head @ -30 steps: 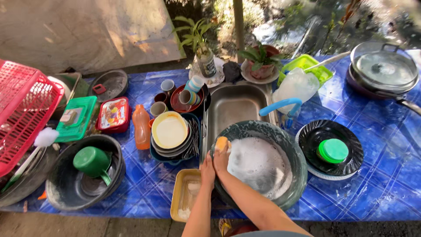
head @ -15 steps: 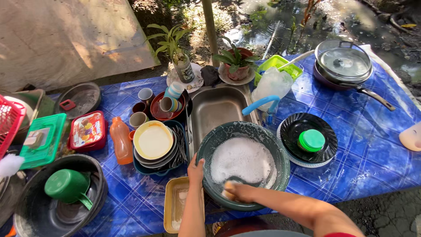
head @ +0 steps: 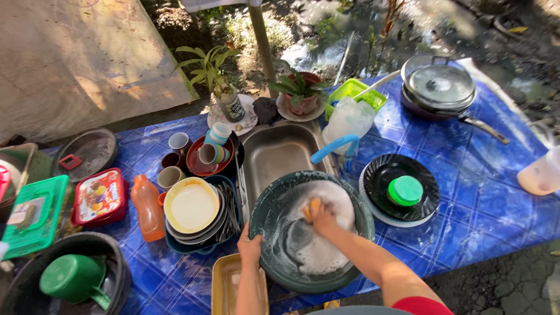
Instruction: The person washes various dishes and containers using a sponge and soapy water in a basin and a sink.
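your left hand [head: 249,247] is gripping the near-left rim of the dark green basin [head: 356,233], which is sitting over the near end of the metal sink [head: 274,153]. your right hand [head: 322,217] is clenching a yellow sponge [head: 313,206] against its soapy inside. a yellow tray [head: 220,287] is lying just left, stacked plates [head: 193,207] beyond it, and a black plate [head: 376,185] with a green lid [head: 405,190] to the right.

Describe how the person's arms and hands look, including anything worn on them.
Both forearms are bare, with no gloves, watch or bracelets in view. The left hand and right hand are bare too. A bit of red cloth, probably a short sleeve, shows at the right upper arm by the picture's bottom edge.
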